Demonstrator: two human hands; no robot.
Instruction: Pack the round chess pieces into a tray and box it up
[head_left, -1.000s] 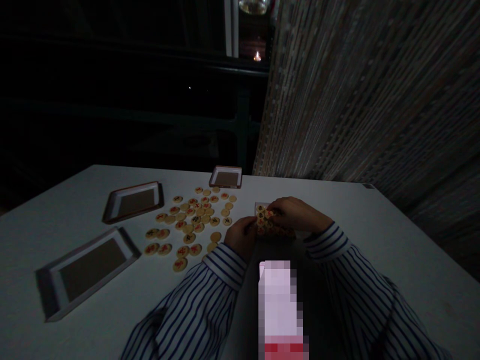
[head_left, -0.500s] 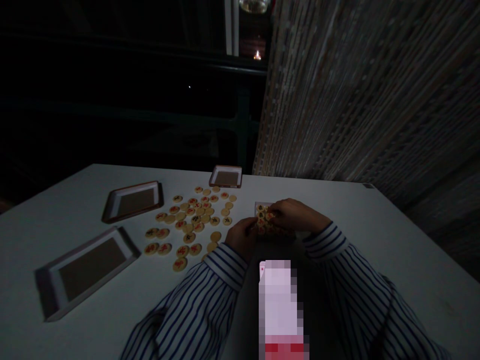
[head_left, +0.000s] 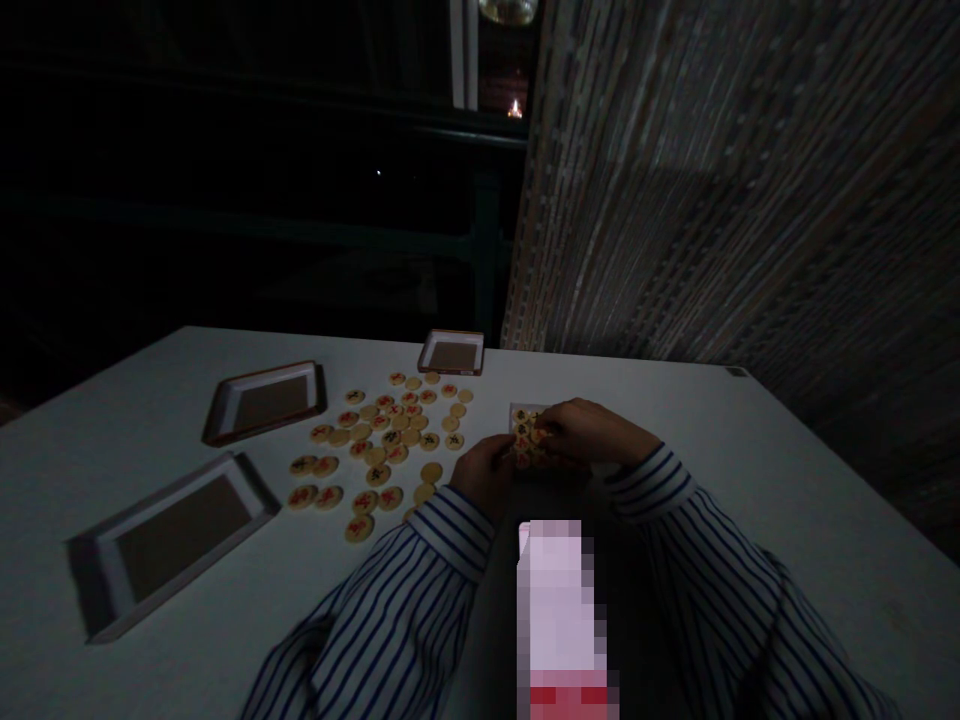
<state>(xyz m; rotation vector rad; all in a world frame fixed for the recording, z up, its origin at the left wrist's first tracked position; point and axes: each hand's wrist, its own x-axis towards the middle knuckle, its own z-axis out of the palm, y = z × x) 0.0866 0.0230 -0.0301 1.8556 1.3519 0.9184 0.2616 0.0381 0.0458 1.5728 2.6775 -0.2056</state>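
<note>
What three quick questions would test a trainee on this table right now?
1. True or false: the loose round pieces lie to the left of the left hand.
2. How many trays on the table hold no pieces? A) one B) three C) five
3. Which hand has its fingers over the packed pieces in the small tray?
Key: 1 true. 2 B: the near tray, the middle tray and the far tray. 3 the right hand; the left hand rests at the small tray's near edge.
</note>
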